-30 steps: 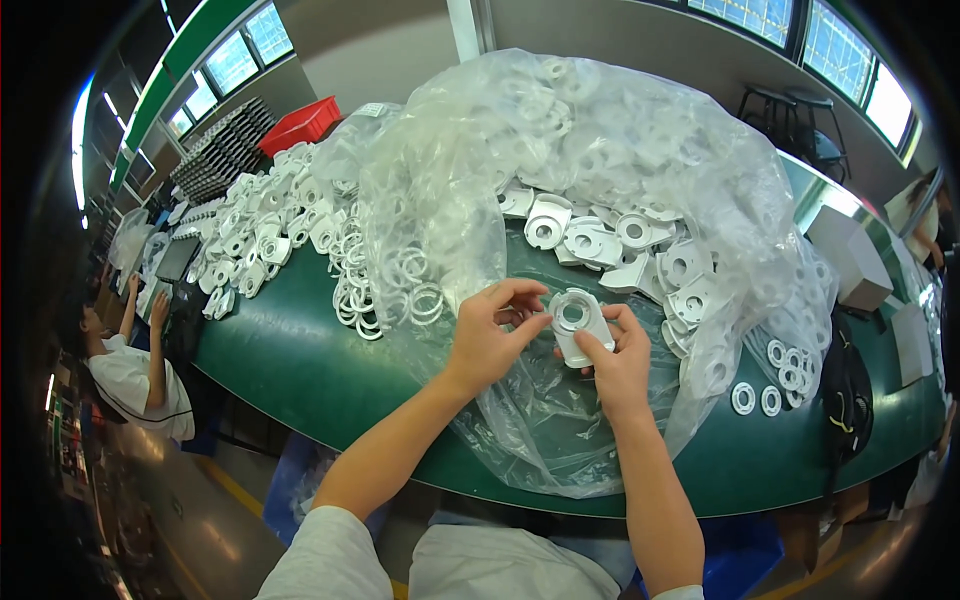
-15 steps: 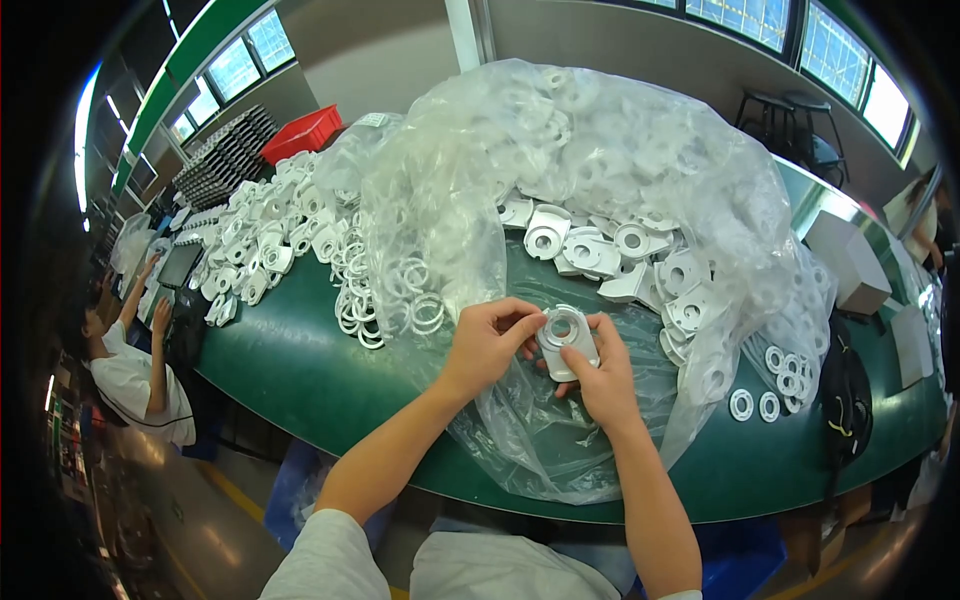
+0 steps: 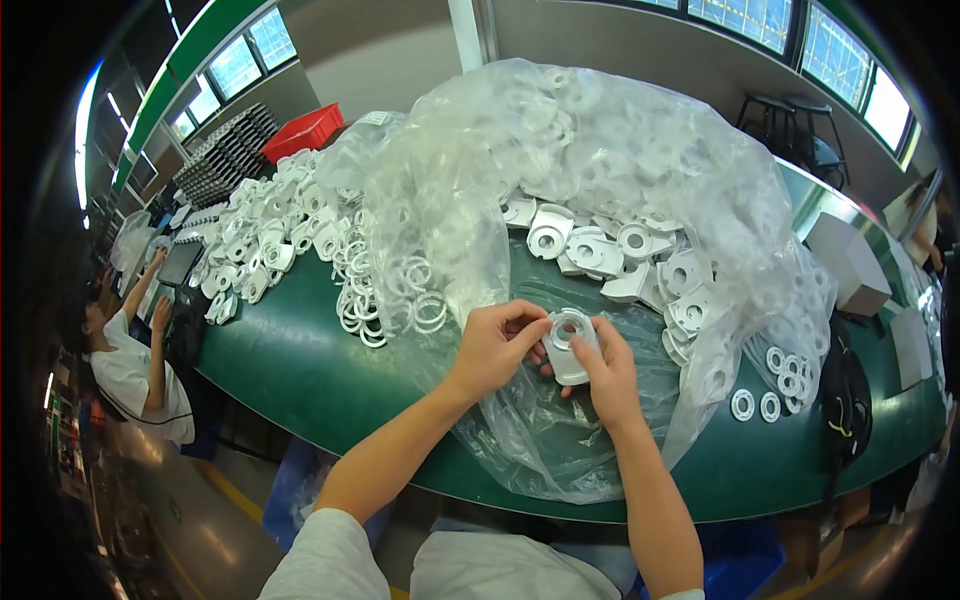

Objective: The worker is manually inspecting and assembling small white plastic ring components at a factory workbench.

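Observation:
Both of my hands are closed on one white plastic housing (image 3: pixel 568 368), a rounded plate with a round hole at its upper end, held over the clear bag's front flap. Fingers of my left hand (image 3: pixel 492 345) pinch its upper left edge. My right hand (image 3: pixel 610 372) grips the right side, its thumb lying on the face close to the hole. A ring seems to sit around the hole, though I cannot tell whether it is a separate part. Just beyond my hands, similar white housings (image 3: pixel 592 253) spill from the large clear plastic bag (image 3: pixel 440 200).
White rings (image 3: pixel 360 290) lie in a heap left of the bag, beside a pile of white parts (image 3: pixel 270 235). Flat round discs (image 3: pixel 741 405) rest at the right. A red crate (image 3: pixel 303 133), white boxes (image 3: pixel 848 262) and a black bundle (image 3: pixel 846 390) surround them. Another person (image 3: pixel 140 375) works at far left.
The housing has tilted a little and shifted slightly right in my hands. My right thumb has moved up its face toward the hole.

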Demonstrator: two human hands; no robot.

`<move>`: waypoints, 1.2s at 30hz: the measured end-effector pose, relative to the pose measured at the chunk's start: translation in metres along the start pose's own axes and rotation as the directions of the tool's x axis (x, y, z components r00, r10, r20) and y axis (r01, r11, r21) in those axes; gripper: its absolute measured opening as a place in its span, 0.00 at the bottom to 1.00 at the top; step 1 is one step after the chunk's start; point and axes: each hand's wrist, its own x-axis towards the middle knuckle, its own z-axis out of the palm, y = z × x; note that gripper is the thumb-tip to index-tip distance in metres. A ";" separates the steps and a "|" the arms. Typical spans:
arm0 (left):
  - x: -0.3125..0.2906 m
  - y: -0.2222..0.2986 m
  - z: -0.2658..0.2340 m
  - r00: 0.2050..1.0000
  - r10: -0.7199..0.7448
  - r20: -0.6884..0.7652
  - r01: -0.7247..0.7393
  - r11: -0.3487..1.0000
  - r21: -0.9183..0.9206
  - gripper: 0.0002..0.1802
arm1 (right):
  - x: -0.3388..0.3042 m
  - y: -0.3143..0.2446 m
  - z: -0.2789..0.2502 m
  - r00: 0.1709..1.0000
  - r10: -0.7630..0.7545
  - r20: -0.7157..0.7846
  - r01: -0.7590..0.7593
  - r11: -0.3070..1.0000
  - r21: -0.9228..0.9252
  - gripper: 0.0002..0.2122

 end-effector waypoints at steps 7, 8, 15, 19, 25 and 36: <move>0.003 0.014 0.002 0.984 0.171 0.053 -0.177 0.971 0.162 0.10 | 0.004 0.008 -0.006 0.997 -0.076 -0.009 0.075 0.996 -0.051 0.13; 0.002 0.017 0.001 0.959 0.278 0.054 -0.283 0.930 0.233 0.11 | 0.003 0.009 -0.003 0.997 -0.071 -0.005 0.071 0.996 -0.048 0.13; -0.001 0.012 -0.006 0.975 0.202 0.093 -0.215 0.965 0.152 0.10 | -0.004 0.006 0.004 0.998 -0.059 -0.004 0.057 0.983 -0.177 0.12; 0.005 0.012 -0.008 0.972 0.198 0.127 -0.212 0.971 0.106 0.09 | -0.002 0.005 0.004 0.997 -0.073 -0.006 0.071 0.983 -0.170 0.12; 0.004 0.014 -0.010 0.899 0.380 0.219 -0.438 0.803 0.403 0.09 | -0.005 0.006 -0.003 1.000 0.023 0.016 -0.023 0.999 -0.025 0.12; -0.007 0.024 0.004 0.877 0.464 0.129 -0.469 0.764 0.442 0.04 | -0.003 0.013 -0.004 0.982 -0.189 0.000 0.183 0.954 -0.236 0.12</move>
